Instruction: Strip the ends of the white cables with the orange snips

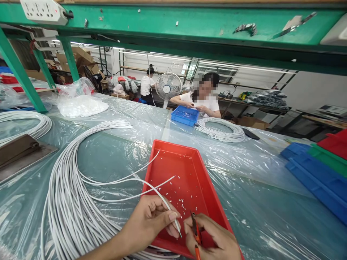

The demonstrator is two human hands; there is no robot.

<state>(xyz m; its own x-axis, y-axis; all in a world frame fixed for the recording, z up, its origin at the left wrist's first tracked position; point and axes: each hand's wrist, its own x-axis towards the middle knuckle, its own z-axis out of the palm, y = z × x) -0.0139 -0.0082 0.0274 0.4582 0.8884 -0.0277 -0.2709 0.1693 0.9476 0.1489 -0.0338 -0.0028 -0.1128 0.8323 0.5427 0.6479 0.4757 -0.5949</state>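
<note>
We sit at a long desk (257,162) covered in clear plastic sheeting, under a green steel shelf (189,25) held up by slanted green posts (18,72). A white power strip (45,11) is fixed to the shelf's front edge at upper left. Behind it we see white walls, fluorescent tube lights (154,56) and a barred window (214,70). A white standing fan (168,86) faces us. Brown cardboard boxes (81,59) pile up at the left rear, and wooden benches (322,121) line the right wall.

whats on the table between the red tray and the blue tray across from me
Only bare clear plastic sheeting lies between the red tray and blue tray in the head view.
</note>
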